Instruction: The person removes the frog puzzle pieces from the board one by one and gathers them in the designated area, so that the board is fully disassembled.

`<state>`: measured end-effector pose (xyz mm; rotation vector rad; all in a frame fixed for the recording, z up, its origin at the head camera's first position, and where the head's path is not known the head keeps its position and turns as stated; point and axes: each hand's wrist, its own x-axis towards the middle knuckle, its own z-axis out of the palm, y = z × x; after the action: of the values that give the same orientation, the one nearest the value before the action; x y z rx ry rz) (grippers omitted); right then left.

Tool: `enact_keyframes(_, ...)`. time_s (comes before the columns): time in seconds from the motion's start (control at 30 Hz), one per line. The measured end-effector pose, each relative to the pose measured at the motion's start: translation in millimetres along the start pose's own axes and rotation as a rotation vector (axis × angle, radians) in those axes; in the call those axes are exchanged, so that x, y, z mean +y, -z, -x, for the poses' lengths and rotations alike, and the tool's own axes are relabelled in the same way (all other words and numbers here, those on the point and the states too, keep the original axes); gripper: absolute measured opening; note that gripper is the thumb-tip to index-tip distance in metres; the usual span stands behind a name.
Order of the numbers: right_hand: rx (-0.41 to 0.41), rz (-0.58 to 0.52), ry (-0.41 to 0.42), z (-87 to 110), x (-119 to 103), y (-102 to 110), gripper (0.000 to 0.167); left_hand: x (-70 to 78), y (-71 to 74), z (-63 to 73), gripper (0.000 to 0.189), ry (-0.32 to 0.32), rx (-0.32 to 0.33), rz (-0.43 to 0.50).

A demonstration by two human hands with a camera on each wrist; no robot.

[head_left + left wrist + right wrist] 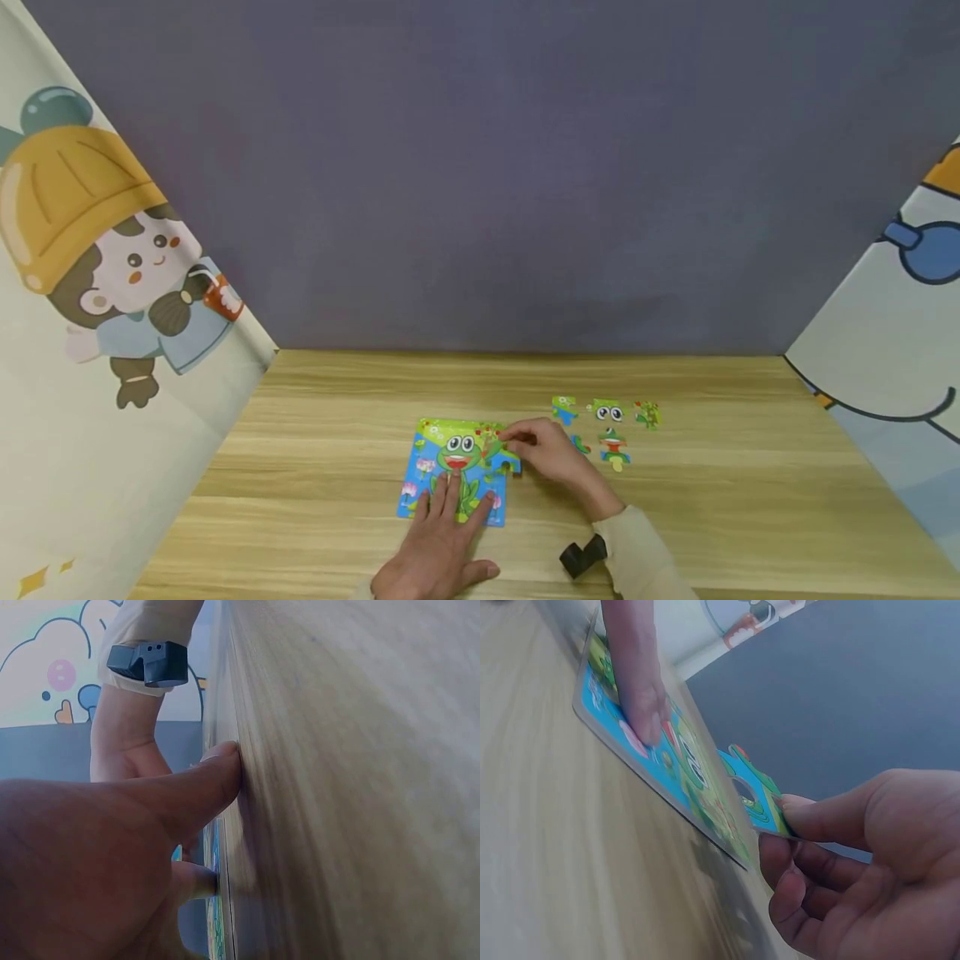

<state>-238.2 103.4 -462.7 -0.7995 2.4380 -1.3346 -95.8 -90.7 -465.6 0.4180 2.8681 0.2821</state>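
Pinching jigsaw part (765,801) with right hand (553,452); resting flat left hand (437,546) on frog board (430,450); seemingly yet to fit loose pieces (606,407), right.

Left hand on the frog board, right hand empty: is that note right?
Not quite: the right hand isn't empty; the right wrist view shows it pinching a puzzle piece. The left hand does rest on the frog board.

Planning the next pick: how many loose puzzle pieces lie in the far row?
3, left to right in the head view: a blue-and-green piece, the eyes piece, a flowered piece. The right hand may hide others.
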Motion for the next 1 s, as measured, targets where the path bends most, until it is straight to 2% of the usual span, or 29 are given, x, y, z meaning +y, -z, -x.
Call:
enact_keyframes(0.2, 0.006, 0.007, 0.020, 4.8, 6, 11, 0.020, -0.7, -0.2, 0.9, 0.084, -0.005, 0.004, -0.001)
enact_keyframes(0.43, 0.028, 0.026, -0.009, 13.7, 12, 23, 0.022, -1.3, -2.1, 2.2, 0.084, -0.010, 0.025, 0.013)
enact_keyframes(0.7, 0.036, -0.007, 0.008, 21.3, 26, 41, 0.022, -1.9, -1.8, 1.2, 0.084, -0.013, 0.017, 0.006)
enact_keyframes(1.0, 0.076, 0.027, -0.033, 32.5, 39, 61, 0.023, -0.8, -0.9, 0.7, 0.083, -0.010, 0.012, -0.006)
